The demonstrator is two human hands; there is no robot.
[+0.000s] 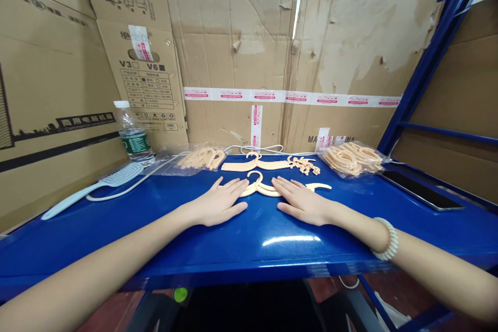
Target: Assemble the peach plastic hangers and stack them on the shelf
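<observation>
My left hand [219,202] lies flat, fingers stretched out, over the left arm of a beige plastic hanger [268,190]. Over the right arm of that hanger rests my right hand [306,202], also flat with its fingers extended. The hanger's hook points away from me, and my palms hide much of both arms. A curved beige piece [321,187] sticks out beyond my right hand. Just behind lies a second beige hanger [237,166], and to its right is a small heap of beige hook-like parts [306,165].
Beige parts fill a clear bag [200,157] at the back left and another bag [350,158] at the back right. A water bottle [134,137], light blue hairbrush [116,176] and white cable stand left. A phone [420,190] lies right. Cardboard [233,36] walls the blue table [233,249].
</observation>
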